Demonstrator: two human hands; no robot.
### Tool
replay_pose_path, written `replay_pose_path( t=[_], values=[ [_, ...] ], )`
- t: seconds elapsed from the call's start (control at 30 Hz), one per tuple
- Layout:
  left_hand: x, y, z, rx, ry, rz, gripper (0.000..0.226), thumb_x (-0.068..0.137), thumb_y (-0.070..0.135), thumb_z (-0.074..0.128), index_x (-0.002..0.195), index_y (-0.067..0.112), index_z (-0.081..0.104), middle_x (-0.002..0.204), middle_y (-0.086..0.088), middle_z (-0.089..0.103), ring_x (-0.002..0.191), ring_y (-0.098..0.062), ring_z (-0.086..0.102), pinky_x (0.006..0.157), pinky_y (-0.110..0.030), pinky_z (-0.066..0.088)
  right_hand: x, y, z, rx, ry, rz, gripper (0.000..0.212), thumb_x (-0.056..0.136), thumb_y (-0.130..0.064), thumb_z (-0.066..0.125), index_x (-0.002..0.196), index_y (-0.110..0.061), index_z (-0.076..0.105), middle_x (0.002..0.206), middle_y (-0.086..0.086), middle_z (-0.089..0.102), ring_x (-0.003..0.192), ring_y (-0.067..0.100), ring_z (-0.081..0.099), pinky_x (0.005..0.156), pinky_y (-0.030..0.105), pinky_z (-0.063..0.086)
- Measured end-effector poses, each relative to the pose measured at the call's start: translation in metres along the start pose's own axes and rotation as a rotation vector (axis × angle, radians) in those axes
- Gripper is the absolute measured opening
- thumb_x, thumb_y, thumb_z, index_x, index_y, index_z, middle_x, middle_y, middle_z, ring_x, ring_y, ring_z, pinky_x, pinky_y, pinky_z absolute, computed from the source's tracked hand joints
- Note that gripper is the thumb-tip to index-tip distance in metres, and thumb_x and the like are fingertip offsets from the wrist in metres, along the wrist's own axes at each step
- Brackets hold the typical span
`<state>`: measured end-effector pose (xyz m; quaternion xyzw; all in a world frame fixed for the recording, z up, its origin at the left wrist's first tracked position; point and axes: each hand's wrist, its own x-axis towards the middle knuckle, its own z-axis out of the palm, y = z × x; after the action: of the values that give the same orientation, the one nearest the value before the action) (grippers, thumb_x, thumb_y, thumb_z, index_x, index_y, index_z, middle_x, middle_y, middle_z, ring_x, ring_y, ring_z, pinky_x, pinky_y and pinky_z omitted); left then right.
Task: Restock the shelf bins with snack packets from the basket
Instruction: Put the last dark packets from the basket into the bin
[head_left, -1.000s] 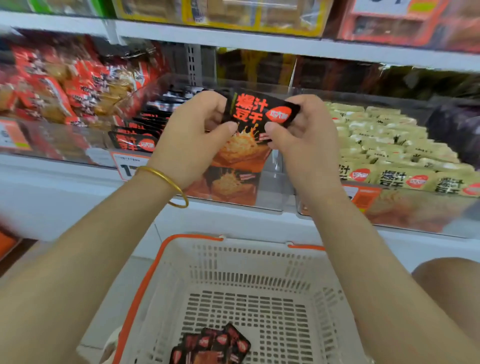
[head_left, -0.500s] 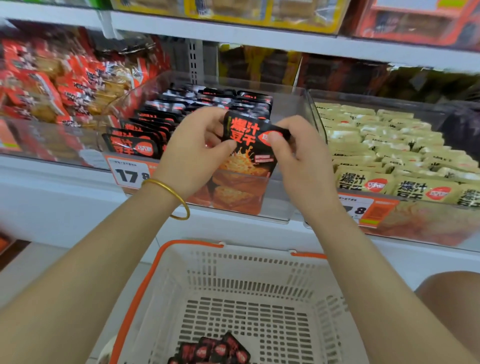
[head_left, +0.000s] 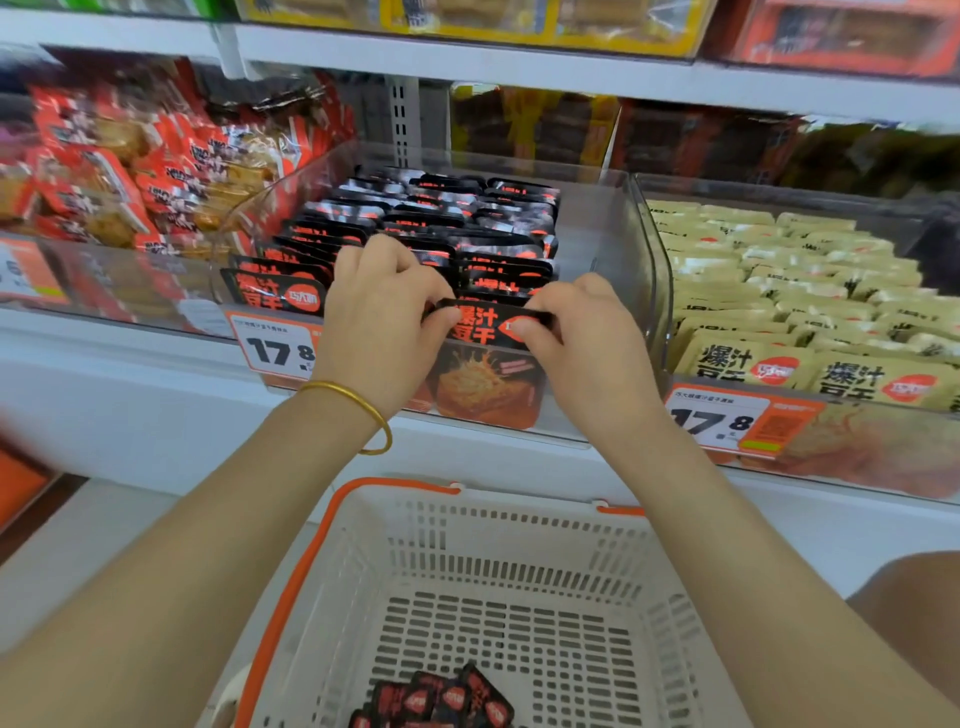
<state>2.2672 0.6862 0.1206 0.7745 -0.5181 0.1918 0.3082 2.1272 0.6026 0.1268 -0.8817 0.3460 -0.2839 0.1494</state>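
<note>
A black snack packet (head_left: 480, 323) with red lettering stands at the front of the clear middle bin (head_left: 613, 249), its lower half showing through the bin's front wall. My left hand (head_left: 382, 317) pinches its left top corner and my right hand (head_left: 576, 332) pinches its right top corner. Behind it the bin holds several rows of the same black packets (head_left: 431, 218). Below, the white basket (head_left: 519, 540) with orange rim holds several more black packets (head_left: 436, 699) at its near edge.
The left bin holds red packets (head_left: 130, 171); the right bin holds pale yellow packets (head_left: 779, 291). Price tags (head_left: 275, 351) hang on the bin fronts. Another shelf (head_left: 519, 67) of boxed goods runs close above. My knee (head_left: 909, 587) shows at lower right.
Both hands have carried the black packet down and forward, from above the bin into its front row. The view has tilted down, showing more of the basket.
</note>
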Motion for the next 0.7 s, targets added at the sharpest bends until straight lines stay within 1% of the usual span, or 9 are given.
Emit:
replay_pose_path(
  t=[0.1,0.2,0.27,0.3,0.37,0.5,0.57,0.63,0.7],
  values=[
    [-0.007,0.001,-0.004,0.014,0.038,0.051,0.017,0.081,0.015,0.070,0.097,0.008,0.069,0.098,-0.012,0.051,0.097,-0.034,0.044,0.083,-0.022,0.024,-0.006,0.002,0.002,0.007,0.045,-0.011,0.020,0.092,-0.030,0.059,0.105,-0.015,0.058,0.092,-0.003,0.042,0.080,0.016,0.048,0.069,0.031,0.038],
    [-0.023,0.008,-0.014,-0.024,0.120,0.120,0.016,0.080,0.011,0.066,0.096,0.010,0.064,0.096,-0.010,0.053,0.092,-0.032,0.048,0.080,-0.018,0.020,-0.031,0.004,-0.003,0.056,0.351,-0.129,0.017,0.086,-0.013,0.065,0.098,-0.011,0.054,0.093,0.001,0.049,0.085,0.019,0.049,0.070,0.030,0.039],
    [-0.042,0.009,-0.015,-0.099,0.081,0.163,0.011,0.080,0.013,0.060,0.090,0.012,0.062,0.091,-0.005,0.054,0.089,-0.027,0.049,0.077,-0.021,0.023,-0.056,0.006,0.004,0.126,0.492,-0.188,0.017,0.082,-0.006,0.061,0.093,-0.015,0.052,0.089,0.003,0.053,0.081,0.018,0.049,0.066,0.028,0.038],
    [-0.054,0.008,-0.013,-0.141,0.016,0.167,0.010,0.080,0.017,0.057,0.088,0.013,0.062,0.090,-0.003,0.055,0.089,-0.024,0.048,0.077,-0.023,0.027,-0.067,0.009,0.014,0.177,0.460,-0.179,0.018,0.082,-0.006,0.058,0.093,-0.018,0.051,0.089,0.001,0.054,0.078,0.017,0.050,0.064,0.029,0.040],
    [-0.082,0.006,-0.006,-0.156,-0.248,0.147,0.014,0.084,0.024,0.055,0.093,0.017,0.062,0.095,0.000,0.055,0.095,-0.019,0.046,0.084,-0.028,0.038,-0.086,0.018,0.044,0.225,0.223,-0.101,0.017,0.084,-0.008,0.056,0.098,-0.019,0.053,0.091,-0.001,0.056,0.075,0.012,0.050,0.061,0.030,0.043],
    [-0.132,-0.013,0.013,0.108,-0.932,0.084,0.023,0.096,0.031,0.046,0.115,0.025,0.056,0.115,0.003,0.049,0.113,-0.018,0.041,0.096,-0.033,0.039,-0.123,0.069,0.147,0.118,-0.594,0.104,0.027,0.092,-0.013,0.053,0.118,-0.012,0.051,0.116,0.008,0.053,0.088,0.013,0.047,0.080,0.031,0.044],
    [-0.146,-0.020,0.020,0.154,-1.080,0.052,0.027,0.097,0.031,0.043,0.120,0.023,0.054,0.118,0.001,0.048,0.115,-0.020,0.041,0.097,-0.033,0.038,-0.153,0.095,0.199,0.112,-0.875,0.197,0.040,0.094,-0.015,0.051,0.134,-0.011,0.043,0.137,0.011,0.044,0.107,0.017,0.048,0.095,0.031,0.039],
    [-0.154,-0.026,0.027,0.170,-1.155,0.020,0.029,0.099,0.030,0.041,0.123,0.022,0.052,0.122,0.000,0.048,0.117,-0.021,0.040,0.097,-0.031,0.038,-0.186,0.114,0.238,0.052,-1.089,0.242,0.060,0.095,-0.020,0.053,0.147,-0.012,0.026,0.152,0.010,0.029,0.133,0.023,0.037,0.108,0.032,0.031],
    [-0.159,-0.031,0.032,0.159,-1.201,-0.011,0.029,0.099,0.030,0.040,0.125,0.023,0.051,0.124,0.000,0.048,0.117,-0.020,0.040,0.095,-0.029,0.036,-0.215,0.127,0.265,-0.033,-1.212,0.264,0.072,0.091,-0.024,0.058,0.150,-0.014,0.017,0.152,0.012,0.027,0.134,0.028,0.037,0.108,0.036,0.036]
  ],
)
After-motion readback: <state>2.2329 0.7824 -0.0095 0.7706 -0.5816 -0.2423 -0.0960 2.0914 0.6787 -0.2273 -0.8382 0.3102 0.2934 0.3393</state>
